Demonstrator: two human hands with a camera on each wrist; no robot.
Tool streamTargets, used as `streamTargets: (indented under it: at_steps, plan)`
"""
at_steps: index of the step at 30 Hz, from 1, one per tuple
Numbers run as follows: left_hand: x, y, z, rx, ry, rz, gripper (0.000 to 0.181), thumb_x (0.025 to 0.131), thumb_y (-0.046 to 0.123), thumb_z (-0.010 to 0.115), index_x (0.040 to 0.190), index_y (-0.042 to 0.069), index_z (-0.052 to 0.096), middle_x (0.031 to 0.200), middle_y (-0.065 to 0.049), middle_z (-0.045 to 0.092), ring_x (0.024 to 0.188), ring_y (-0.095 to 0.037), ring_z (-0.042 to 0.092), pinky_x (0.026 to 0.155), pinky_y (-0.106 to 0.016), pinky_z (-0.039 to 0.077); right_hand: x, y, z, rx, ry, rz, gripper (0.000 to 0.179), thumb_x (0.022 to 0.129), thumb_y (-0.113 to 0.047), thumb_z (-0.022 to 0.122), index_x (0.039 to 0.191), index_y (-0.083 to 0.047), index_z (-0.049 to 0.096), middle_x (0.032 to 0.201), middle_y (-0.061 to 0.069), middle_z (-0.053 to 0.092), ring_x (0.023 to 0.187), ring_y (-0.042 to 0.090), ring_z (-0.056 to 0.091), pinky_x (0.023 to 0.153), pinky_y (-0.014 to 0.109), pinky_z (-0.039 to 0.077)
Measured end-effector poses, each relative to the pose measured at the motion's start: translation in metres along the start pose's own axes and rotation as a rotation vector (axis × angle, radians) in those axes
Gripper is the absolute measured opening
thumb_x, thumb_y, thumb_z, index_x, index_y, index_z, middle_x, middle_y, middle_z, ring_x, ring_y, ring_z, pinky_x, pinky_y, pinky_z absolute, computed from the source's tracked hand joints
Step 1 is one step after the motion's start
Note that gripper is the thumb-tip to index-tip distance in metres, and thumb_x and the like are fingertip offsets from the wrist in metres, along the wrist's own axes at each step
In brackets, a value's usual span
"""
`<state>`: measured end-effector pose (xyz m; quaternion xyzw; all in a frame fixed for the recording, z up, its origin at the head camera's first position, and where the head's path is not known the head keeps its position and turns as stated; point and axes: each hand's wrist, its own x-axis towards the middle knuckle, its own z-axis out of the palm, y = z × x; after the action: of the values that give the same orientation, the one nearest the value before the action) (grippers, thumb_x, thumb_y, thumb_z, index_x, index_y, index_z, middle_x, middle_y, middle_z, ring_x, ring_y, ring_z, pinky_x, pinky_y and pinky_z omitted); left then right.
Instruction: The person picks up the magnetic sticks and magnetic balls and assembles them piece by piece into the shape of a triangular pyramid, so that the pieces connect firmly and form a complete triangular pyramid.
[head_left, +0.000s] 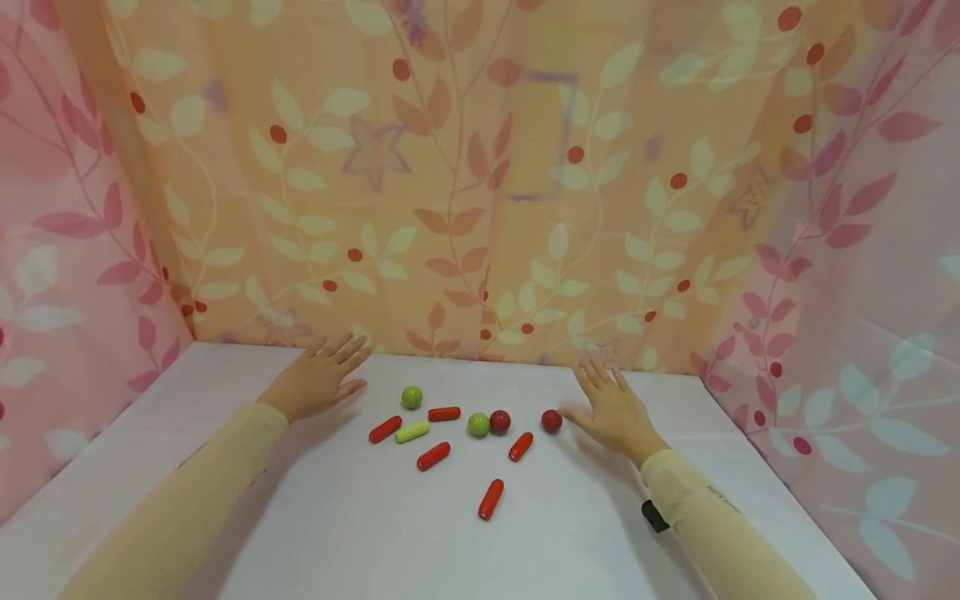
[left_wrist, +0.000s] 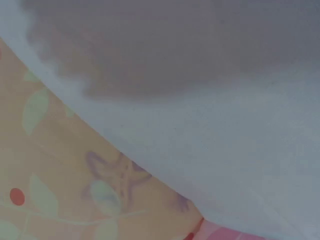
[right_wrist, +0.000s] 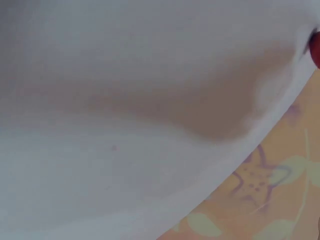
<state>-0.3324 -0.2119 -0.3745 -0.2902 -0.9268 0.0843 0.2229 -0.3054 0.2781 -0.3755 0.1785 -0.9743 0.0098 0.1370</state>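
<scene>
In the head view my left hand (head_left: pixel 318 382) is held out over the left part of the table, fingers spread and holding nothing. A green ball (head_left: pixel 412 397) lies nearest to it, to its right. My right hand (head_left: pixel 617 414) is also spread and holds nothing, its thumb tip close beside a red ball (head_left: pixel 551 421). Between the hands, a second green ball (head_left: pixel 478 424) and another red ball (head_left: pixel 499 422) sit side by side. Several red sticks, among them a front one (head_left: pixel 491 500), lie scattered around a yellow-green stick (head_left: pixel 412 432). Neither wrist view shows fingers.
The table (head_left: pixel 360 533) has a white cover. A floral orange curtain (head_left: pixel 480 208) rises along its back edge, with pink curtains (head_left: pixel 45 250) at both sides. Shadows fall on the cloth in both wrist views. A red ball (right_wrist: pixel 315 49) shows at the right wrist view's edge.
</scene>
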Motion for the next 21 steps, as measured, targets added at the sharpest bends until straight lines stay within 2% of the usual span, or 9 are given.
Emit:
streamTargets:
  at_steps: [4,7,15,21]
  plan:
    - [0.001,0.003,0.001,0.022,0.013,0.023,0.064,0.094,0.037,0.063,0.147,0.007,0.047,0.153,-0.015,0.046,0.145,-0.036,0.036,0.118,-0.054,0.028,0.001,-0.003,-0.003,0.011,0.004,0.01,0.086,0.095,-0.055,0.055,0.156,-0.002,0.026,0.164,0.016,0.022,0.153,0.035,0.017,0.124,0.055,0.011]
    - [0.0,0.004,0.001,0.011,-0.007,0.018,0.064,0.096,0.039,0.06,0.149,0.007,0.044,0.154,-0.015,0.044,0.146,-0.037,0.036,0.119,-0.054,0.027,0.003,-0.006,-0.002,0.008,0.008,0.0,0.086,0.094,-0.056,0.054,0.156,-0.003,0.026,0.164,0.016,0.024,0.153,0.035,0.02,0.124,0.054,0.012]
    - [-0.002,0.01,-0.001,-0.063,-0.08,-0.01,0.065,0.099,0.041,0.055,0.151,0.007,0.04,0.158,-0.016,0.038,0.146,-0.038,0.034,0.12,-0.055,0.025,0.007,-0.017,-0.002,0.041,0.043,-0.06,0.086,0.093,-0.054,0.057,0.156,-0.005,0.027,0.163,0.016,0.026,0.151,0.035,0.025,0.123,0.055,0.013]
    - [-0.002,0.014,-0.002,-0.09,-0.078,-0.002,0.066,0.099,0.042,0.055,0.152,0.007,0.038,0.158,-0.016,0.037,0.147,-0.038,0.034,0.12,-0.055,0.024,0.008,-0.025,0.001,0.026,0.033,-0.077,0.085,0.093,-0.057,0.056,0.154,-0.002,0.033,0.161,0.016,0.03,0.15,0.033,0.029,0.124,0.053,0.015]
